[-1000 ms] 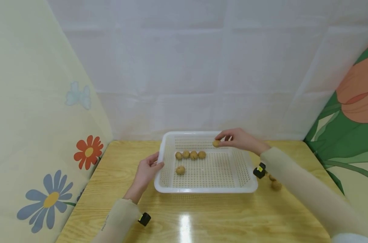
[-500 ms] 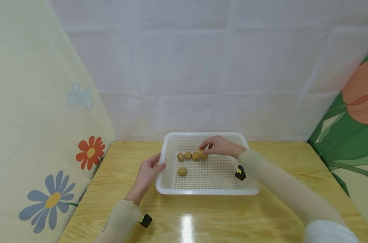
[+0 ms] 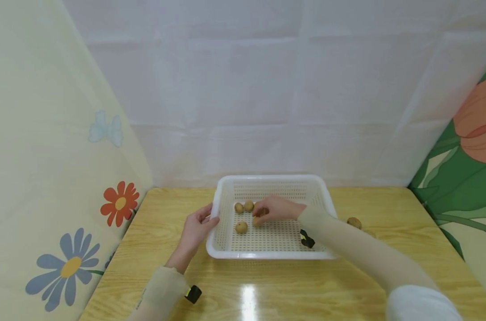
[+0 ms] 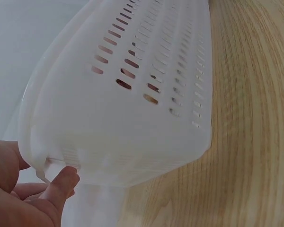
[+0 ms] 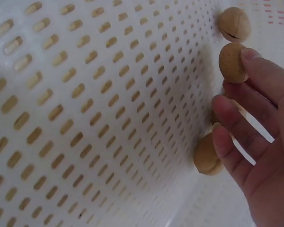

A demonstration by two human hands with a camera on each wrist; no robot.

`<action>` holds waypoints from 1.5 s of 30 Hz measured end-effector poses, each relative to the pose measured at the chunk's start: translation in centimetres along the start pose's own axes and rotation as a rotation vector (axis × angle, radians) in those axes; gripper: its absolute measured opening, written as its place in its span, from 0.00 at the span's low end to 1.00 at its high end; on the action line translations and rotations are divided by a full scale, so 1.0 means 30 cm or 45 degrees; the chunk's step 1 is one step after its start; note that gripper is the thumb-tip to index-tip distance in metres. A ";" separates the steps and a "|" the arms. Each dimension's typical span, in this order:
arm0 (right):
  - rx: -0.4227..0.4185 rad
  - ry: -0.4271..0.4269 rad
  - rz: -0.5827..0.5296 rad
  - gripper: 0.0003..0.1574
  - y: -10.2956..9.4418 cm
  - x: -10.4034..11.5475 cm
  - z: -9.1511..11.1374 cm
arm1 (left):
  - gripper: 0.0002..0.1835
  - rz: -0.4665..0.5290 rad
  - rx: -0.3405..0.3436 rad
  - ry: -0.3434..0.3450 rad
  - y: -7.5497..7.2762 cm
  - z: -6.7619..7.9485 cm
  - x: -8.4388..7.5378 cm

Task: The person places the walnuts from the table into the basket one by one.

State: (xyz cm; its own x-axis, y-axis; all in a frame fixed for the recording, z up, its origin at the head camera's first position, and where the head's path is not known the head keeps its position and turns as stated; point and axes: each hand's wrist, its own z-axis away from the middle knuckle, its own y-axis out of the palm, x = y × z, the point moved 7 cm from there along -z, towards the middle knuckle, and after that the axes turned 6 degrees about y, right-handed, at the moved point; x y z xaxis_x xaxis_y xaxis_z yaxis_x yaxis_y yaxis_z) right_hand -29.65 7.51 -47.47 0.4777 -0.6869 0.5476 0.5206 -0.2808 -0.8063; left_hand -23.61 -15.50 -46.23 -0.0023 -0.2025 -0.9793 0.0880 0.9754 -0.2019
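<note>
My left hand grips the left rim of a white perforated plastic basket; in the left wrist view, thumb and fingers of that hand pinch the rim of the basket. Inside the basket, my right hand holds a walnut low over the floor, between thumb and fingertips. A single walnut lies just left of it. Behind, a row of walnuts is partly hidden by the right hand. Up close, the right wrist view shows the pinched walnut near another walnut.
More walnuts lie on the wooden table right of the basket, partly behind the right forearm. A white cloth backdrop rises behind the table. Flower-printed cloths stand at both sides.
My right hand has carried the walnut from above the basket's back right, leftward and down past the row, to beside the single walnut. My left hand has stayed at the rim.
</note>
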 end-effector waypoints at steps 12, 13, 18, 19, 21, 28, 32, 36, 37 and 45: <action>0.006 0.006 0.004 0.17 0.015 0.005 -0.006 | 0.32 -0.012 -0.013 0.007 0.000 -0.006 0.017; 0.005 0.012 0.004 0.17 0.008 0.003 -0.002 | 0.32 -0.015 -0.016 0.008 -0.002 -0.006 0.016; -0.039 0.015 -0.068 0.18 -0.058 -0.004 0.029 | 0.32 -0.019 -0.018 0.016 -0.006 -0.008 0.013; -0.053 0.002 -0.070 0.17 -0.075 -0.001 0.038 | 0.32 -0.018 -0.019 0.015 -0.006 -0.009 0.012; -0.074 -0.010 -0.088 0.17 -0.106 0.003 0.059 | 0.32 -0.021 -0.016 0.014 -0.005 -0.009 0.011; -0.137 0.031 -0.123 0.19 -0.212 0.022 0.155 | 0.32 -0.040 -0.023 -0.001 -0.008 -0.008 0.011; -0.196 0.024 -0.114 0.21 -0.258 0.022 0.216 | 0.32 -0.030 -0.024 -0.005 -0.006 -0.004 0.007; -0.254 0.038 -0.121 0.21 -0.292 -0.002 0.283 | 0.32 -0.024 -0.022 0.015 -0.001 0.000 -0.003; -0.270 0.044 -0.122 0.20 -0.300 -0.010 0.302 | 0.32 -0.022 -0.021 0.022 0.001 0.001 -0.006; -0.361 0.075 -0.123 0.16 -0.333 -0.091 0.478 | 0.32 -0.019 -0.031 0.000 0.009 0.004 -0.008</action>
State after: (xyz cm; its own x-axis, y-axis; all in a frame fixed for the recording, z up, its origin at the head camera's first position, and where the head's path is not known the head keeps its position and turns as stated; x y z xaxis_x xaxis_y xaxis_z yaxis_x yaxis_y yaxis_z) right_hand -26.02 21.80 -37.69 0.3891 -0.6834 0.6177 0.3395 -0.5170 -0.7858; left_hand -23.47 -15.22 -46.06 -0.0032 -0.2170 -0.9762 0.0640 0.9741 -0.2167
